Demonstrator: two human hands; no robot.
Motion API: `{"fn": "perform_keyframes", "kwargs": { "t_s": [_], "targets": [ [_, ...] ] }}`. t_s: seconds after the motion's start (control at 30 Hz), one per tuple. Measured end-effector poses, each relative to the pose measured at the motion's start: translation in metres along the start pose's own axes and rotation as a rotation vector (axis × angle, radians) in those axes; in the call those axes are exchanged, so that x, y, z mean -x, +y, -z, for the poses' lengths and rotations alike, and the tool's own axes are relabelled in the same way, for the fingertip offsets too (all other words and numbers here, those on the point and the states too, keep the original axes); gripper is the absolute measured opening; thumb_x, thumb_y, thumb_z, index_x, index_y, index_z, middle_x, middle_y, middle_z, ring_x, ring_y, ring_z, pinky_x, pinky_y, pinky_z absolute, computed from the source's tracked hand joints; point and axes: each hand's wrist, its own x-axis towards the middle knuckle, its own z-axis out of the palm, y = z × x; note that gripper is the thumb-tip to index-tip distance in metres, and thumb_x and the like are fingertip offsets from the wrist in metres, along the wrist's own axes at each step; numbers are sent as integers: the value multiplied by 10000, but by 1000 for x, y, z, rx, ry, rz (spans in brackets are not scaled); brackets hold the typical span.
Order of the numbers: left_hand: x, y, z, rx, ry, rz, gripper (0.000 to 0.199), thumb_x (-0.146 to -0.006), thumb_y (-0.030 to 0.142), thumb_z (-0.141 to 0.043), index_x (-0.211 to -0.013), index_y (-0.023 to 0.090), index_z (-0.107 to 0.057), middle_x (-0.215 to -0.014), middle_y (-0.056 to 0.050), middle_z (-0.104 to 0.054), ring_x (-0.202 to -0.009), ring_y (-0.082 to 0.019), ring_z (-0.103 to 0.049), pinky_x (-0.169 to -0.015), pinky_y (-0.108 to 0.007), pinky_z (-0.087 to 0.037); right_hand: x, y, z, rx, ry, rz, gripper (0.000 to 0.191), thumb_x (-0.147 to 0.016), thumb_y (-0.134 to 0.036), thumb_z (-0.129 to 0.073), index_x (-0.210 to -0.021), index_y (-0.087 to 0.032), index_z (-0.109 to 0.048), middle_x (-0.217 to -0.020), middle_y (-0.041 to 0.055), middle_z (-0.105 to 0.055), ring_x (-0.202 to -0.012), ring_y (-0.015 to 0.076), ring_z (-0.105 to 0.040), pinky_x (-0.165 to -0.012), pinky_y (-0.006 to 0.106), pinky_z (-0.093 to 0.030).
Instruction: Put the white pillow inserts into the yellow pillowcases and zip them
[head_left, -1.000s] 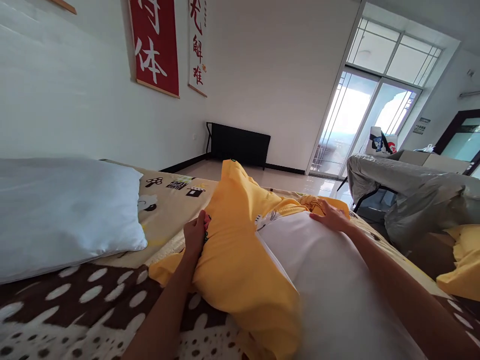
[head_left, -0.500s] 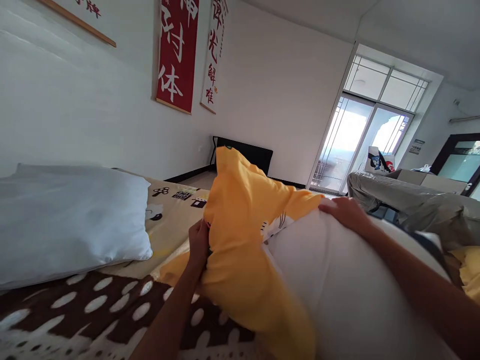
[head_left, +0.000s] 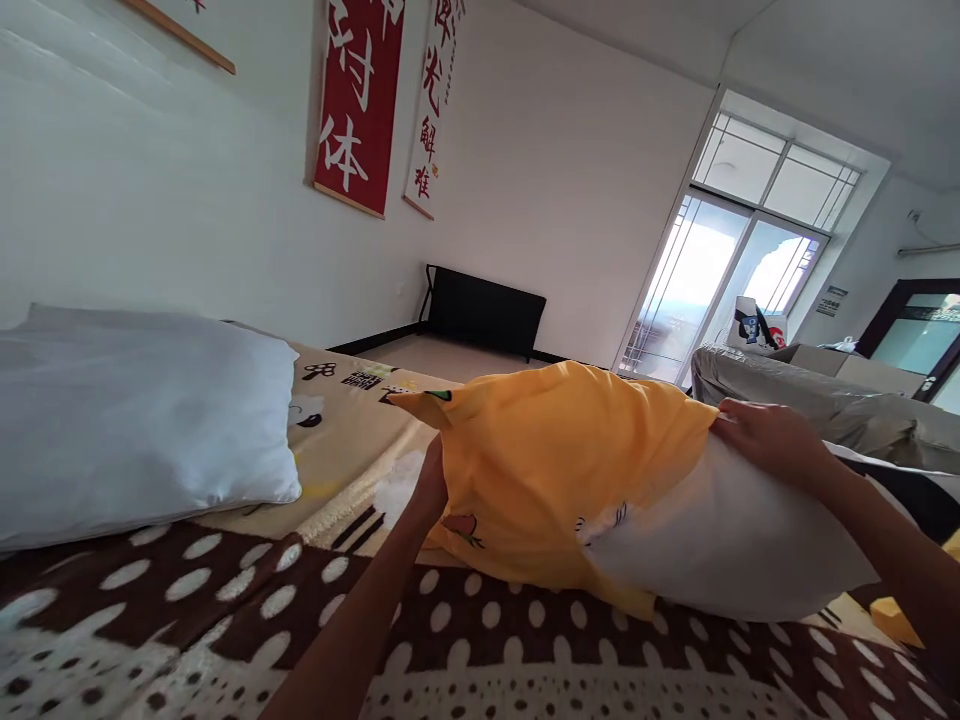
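Observation:
A yellow pillowcase (head_left: pixel 555 450) with printed patterns covers the left part of a white pillow (head_left: pixel 735 540), whose right part is bare. My left hand (head_left: pixel 431 485) is closed on the pillowcase's left end, its fingertips hidden by the cloth. At the opening, my right hand (head_left: pixel 772 440) pinches the upper edge of the pillowcase where it meets the white pillow. Both lie low over the bed, level and stretched between my hands.
To the left lies another white pillow (head_left: pixel 150 420). The bed carries a brown blanket with white dots (head_left: pixel 285 600) and a beige printed cover (head_left: pixel 337 450). Behind stand a folded black frame (head_left: pixel 484 310) and a plastic-wrapped sofa (head_left: pixel 795 400). More yellow cloth (head_left: pixel 896 620) shows at right.
The pillowcase and pillow have gone from raised and tilted to lying flatter and lower. The case reaches further right over the pillow, and my right hand has moved right with its edge.

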Motion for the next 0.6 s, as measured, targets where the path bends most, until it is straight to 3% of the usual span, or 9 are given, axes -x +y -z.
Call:
{"fn": "perform_keyframes", "kwargs": {
  "t_s": [0.1, 0.17, 0.23, 0.33, 0.43, 0.6],
  "targets": [
    [5, 16, -1, -36, -78, -33, 262, -575, 393, -677, -621, 169, -548, -583, 17, -565, -566, -128, -485, -485, -225, -419, -3, -22, 11, -133, 279, 12, 319, -821, -398, -448, -983, -181, -616, -924, 96, -655, -827, 249, -612, -691, 346, -430],
    [11, 29, -3, -120, -139, -105, 199, -566, 324, -661, -631, 167, -557, -596, 20, -572, -568, -122, -474, -485, -214, -406, -3, -55, 22, -208, 463, 89, 299, -789, -251, -444, -1028, -167, -603, -987, 108, -638, -912, 254, -591, -780, 376, -441],
    [18, 43, -7, -232, -209, -204, 140, -569, 262, -631, -650, 165, -571, -623, 14, -593, -585, -128, -485, -501, -217, -413, -1, -98, 32, -290, 567, 224, 313, -786, -185, -428, -1052, -176, -593, -1037, 101, -639, -993, 257, -568, -852, 399, -427],
    [26, 58, -14, -324, -237, -350, 120, -590, 227, -615, -694, 171, -595, -679, 2, -623, -629, -143, -515, -545, -227, -438, 1, -166, 47, -425, 543, 454, 363, -861, -225, -435, -1212, -171, -511, -1212, 101, -594, -1099, 242, -527, -917, 407, -390],
    [29, 65, -15, -374, -230, -447, 142, -623, 240, -624, -749, 174, -628, -746, -23, -646, -723, -172, -560, -622, -245, -473, -6, -218, 58, -514, 495, 617, 384, -897, -252, -434, -1268, -162, -470, -1282, 110, -554, -1156, 227, -489, -963, 403, -343],
    [27, 69, -11, -422, -160, -525, 210, -670, 281, -627, -835, 155, -655, -881, -61, -670, -898, -217, -594, -786, -293, -494, -29, -252, 55, -591, 522, 720, 220, -912, -275, -443, -1022, -174, -604, -1010, 83, -644, -964, 201, -537, -879, 374, -358]
  ]
}}
